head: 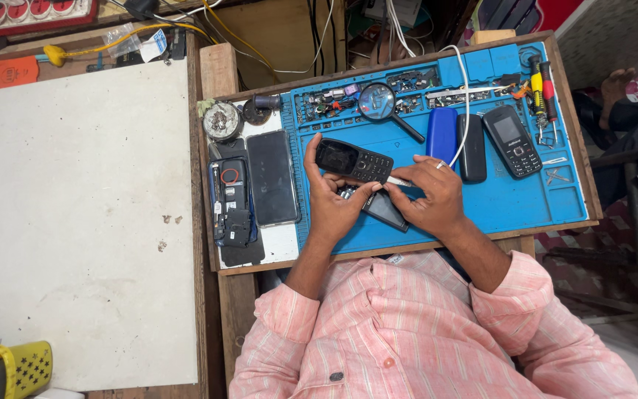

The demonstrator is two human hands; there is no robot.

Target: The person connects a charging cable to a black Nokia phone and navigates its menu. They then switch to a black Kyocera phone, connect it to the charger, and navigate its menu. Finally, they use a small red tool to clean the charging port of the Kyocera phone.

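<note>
Wood bench (219,74) sits beside a big white board (75,214). On it lies our blue mat (526,199). Over the mat, our left hand (334,203) curls tight around a black keypad phone (354,160), and our right hand (431,198) pinches a thin tool (399,181) against it.

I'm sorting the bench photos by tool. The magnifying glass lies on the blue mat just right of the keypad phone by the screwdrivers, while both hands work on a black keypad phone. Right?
Not quite. In the head view the magnifying glass lies on the blue mat to the left of the keypad phone by the screwdrivers, above the hands. The left hand and right hand do work on a black keypad phone.
</note>
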